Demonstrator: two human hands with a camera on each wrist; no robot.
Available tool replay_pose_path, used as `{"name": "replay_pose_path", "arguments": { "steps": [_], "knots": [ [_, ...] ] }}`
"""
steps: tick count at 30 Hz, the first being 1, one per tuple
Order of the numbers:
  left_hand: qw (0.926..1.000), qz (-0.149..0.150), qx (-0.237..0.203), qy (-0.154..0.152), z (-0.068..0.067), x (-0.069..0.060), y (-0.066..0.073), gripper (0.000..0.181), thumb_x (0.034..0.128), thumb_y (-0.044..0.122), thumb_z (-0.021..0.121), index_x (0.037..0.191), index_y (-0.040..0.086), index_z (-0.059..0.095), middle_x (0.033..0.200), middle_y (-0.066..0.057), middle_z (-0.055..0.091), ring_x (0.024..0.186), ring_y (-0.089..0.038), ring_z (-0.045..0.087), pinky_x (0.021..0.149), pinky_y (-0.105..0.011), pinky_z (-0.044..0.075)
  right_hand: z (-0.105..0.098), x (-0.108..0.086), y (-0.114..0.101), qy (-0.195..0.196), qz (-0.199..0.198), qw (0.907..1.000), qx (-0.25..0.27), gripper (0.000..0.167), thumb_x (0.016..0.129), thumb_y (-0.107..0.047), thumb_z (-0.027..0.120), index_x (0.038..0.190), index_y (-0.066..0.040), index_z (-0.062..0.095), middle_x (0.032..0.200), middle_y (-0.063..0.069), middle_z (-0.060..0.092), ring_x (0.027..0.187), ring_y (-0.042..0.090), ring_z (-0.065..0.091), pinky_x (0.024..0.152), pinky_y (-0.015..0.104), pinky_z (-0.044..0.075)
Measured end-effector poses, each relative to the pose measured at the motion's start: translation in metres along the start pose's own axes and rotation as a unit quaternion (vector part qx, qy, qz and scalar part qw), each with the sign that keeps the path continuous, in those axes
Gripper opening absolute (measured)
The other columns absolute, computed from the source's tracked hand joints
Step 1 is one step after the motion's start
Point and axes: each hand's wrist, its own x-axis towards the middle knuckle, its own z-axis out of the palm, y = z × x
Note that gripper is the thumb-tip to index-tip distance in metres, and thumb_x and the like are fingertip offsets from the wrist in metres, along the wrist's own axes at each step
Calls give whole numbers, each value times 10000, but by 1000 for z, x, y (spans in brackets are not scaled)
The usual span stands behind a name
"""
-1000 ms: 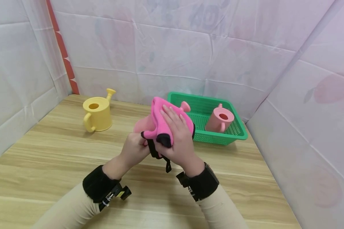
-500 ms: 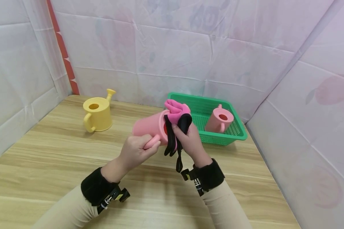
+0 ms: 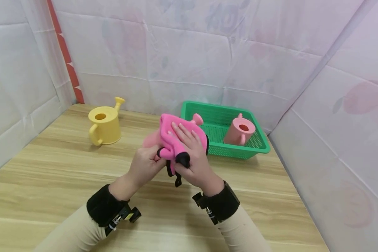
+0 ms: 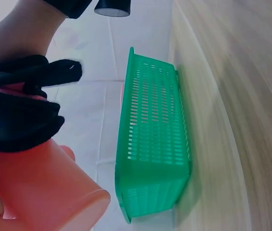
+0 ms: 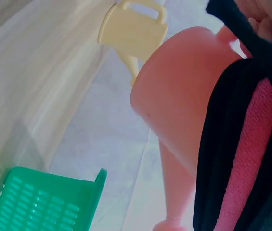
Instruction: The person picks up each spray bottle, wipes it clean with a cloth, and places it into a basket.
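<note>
In the head view my left hand [image 3: 146,162] grips the handle of a pink watering can [image 3: 151,139], held tilted above the table. A bright pink cloth [image 3: 170,131] with black edging covers the can's top. My right hand [image 3: 193,157] holds this cloth against the can, fingers laid over it and thumb tucked by a black corner. The can's rose sticks out beyond the cloth; its opening is hidden. The right wrist view shows the can's body [image 5: 179,91] beside the folded cloth [image 5: 251,154]. In the left wrist view, the can's base [image 4: 85,211] points toward the lower right.
A green basket [image 3: 220,151] stands at the back right, with a second pink watering can [image 3: 236,133] upright inside. At the back left stands a yellow watering can [image 3: 108,130]. White sheet walls [image 3: 182,63] border the wooden table [image 3: 50,196].
My right hand drew back with the cloth bunched, baring the can's opening half a second ago. Now the cloth is spread over the can's top again. My left hand keeps the handle.
</note>
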Motion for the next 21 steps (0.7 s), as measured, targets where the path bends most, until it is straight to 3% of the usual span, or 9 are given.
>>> {"name": "replay_pose_path", "arguments": {
  "steps": [5, 8, 12, 15, 18, 21],
  "knots": [
    [9996, -206, 130, -108, -1, -1, -1, 461, 959, 407, 465, 747, 24, 608, 593, -12, 544, 493, -75, 437, 460, -222, 430, -1, 1, -4, -191, -235, 9995, -66, 613, 775, -257, 545, 1347, -50, 473, 1446, 102, 373, 1363, 278, 261, 1081, 513, 149],
    [9987, -477, 43, -154, -3, -2, -1, 317, 935, 253, 558, 791, -20, 628, 618, -47, 559, 512, -92, 435, 473, -238, 438, -1, 2, -5, -257, -411, 9988, 25, 590, 770, -243, 549, 1321, -38, 499, 1429, 110, 397, 1353, 285, 282, 1079, 502, 170],
    [9954, -908, -251, -162, -5, -2, -1, 47, 796, -12, 640, 828, -47, 638, 693, -96, 586, 554, -91, 449, 487, -214, 428, 2, 1, -6, -203, -490, 9986, 63, 591, 771, -237, 561, 1325, -40, 495, 1421, 112, 408, 1344, 288, 300, 1076, 502, 176],
    [9899, -1269, -628, -105, -6, -3, 1, 138, 797, -39, 649, 929, -77, 660, 872, -185, 671, 568, -58, 501, 504, -191, 464, 5, -1, -5, -41, -426, 9991, -82, 600, 804, -280, 560, 1352, -54, 465, 1425, 112, 402, 1339, 287, 305, 1070, 516, 170],
    [9846, -1447, -978, -6, -8, -2, 2, 188, 894, 114, 616, 821, -56, 650, 702, -126, 650, 510, -5, 462, 448, -163, 424, 8, -1, -4, 255, -396, 9986, -230, 580, 871, -378, 522, 1351, -58, 463, 1402, 126, 426, 1319, 295, 336, 1051, 533, 191],
    [9858, -1301, -1056, 93, -9, -1, 3, 414, 936, 314, 560, 628, 39, 538, 499, 9, 428, 480, 7, 377, 413, -162, 352, 9, -1, -3, 697, -424, 9963, -275, 568, 916, -441, 459, 1326, -49, 488, 1350, 145, 477, 1281, 291, 392, 1034, 530, 234]
  ]
}}
